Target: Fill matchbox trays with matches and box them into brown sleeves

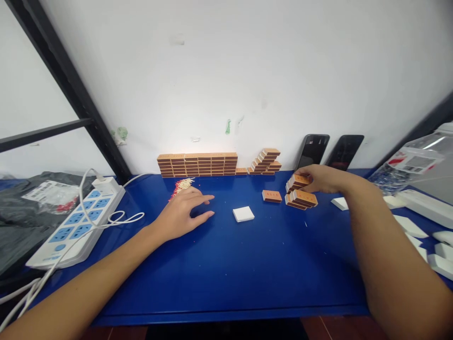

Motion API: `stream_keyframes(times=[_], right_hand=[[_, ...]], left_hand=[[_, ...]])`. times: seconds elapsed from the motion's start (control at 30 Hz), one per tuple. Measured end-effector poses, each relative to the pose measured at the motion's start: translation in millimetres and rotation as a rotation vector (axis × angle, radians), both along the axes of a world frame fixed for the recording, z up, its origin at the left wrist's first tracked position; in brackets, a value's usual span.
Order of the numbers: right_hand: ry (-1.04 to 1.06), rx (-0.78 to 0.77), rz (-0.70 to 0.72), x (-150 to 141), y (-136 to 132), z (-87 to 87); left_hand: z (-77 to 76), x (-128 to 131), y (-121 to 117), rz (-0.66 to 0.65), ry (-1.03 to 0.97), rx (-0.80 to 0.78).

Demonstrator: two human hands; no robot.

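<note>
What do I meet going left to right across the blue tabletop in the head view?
Power strip → left hand → white box → single matchbox → matchbox pile under the right hand → white trays.

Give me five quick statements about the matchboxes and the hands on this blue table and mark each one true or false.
1. The right hand grips matchboxes at the top of a small stack of matchboxes. True.
2. The left hand holds a matchbox. False: it rests open on the blue table, holding nothing.
3. A pile of loose matches lies just behind the left hand. True.
4. The white tray sits on top of the wall of matchboxes. False: it lies flat on the table between the hands.
5. The power strip lies to the right of the right hand. False: it lies at the left edge, beyond the left hand.
</note>
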State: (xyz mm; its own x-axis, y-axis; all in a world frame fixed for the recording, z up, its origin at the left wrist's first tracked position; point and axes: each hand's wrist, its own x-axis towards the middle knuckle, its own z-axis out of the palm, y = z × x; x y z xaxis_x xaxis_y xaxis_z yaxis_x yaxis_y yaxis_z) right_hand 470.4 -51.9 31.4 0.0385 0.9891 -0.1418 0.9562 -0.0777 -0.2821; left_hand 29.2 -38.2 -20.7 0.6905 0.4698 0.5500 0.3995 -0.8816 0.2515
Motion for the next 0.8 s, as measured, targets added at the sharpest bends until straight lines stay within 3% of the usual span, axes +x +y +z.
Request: stream_keyframes(times=[0.53,0.7,0.8], right_hand=[[-0.14,-0.005,0.01,-23,10,-8.4],[-0.121,-0.008,0.038,-21,12,-9.6],[-0.038,0.044,0.105,-34,14,-3.5]], left_hand=[[0.0,0,2,-0.047,0.019,0.015],[0.2,0,3,-0.05,0.02,0.012],[0.0,0,2,-0.047,0.021,0.012]])
